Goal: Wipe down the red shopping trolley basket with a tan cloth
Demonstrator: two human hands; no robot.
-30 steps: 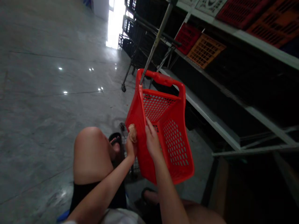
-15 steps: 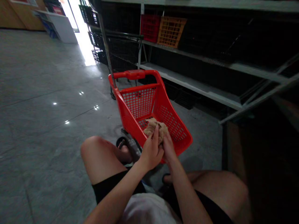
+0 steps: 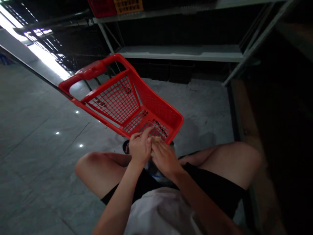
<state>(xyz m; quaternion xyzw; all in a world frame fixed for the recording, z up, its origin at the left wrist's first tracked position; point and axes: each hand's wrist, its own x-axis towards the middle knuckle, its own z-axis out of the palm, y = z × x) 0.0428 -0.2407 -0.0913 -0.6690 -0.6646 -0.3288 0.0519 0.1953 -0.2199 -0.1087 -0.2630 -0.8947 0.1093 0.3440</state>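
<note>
A small red plastic shopping cart with grid walls stands in front of my bent knees, its handle toward the upper left. Close to its near rim, my left hand and my right hand meet with fingers curled. Between them is a bunched tan cloth, mostly covered by the fingers. My right hand lies over the cloth from the right, and my left hand closes at its left side. Whether my left fingers also touch the cart's rim, I cannot tell.
A metal shelf rack runs behind the cart, with a red crate and a yellow crate on it. Dark crates sit beneath. A thin metal pole reaches the cart's left side. A wooden edge lies right.
The view has tilted down and turned right. My hands have drawn back from over the cart's basket to its near rim. The cloth is now more bunched and hidden.
</note>
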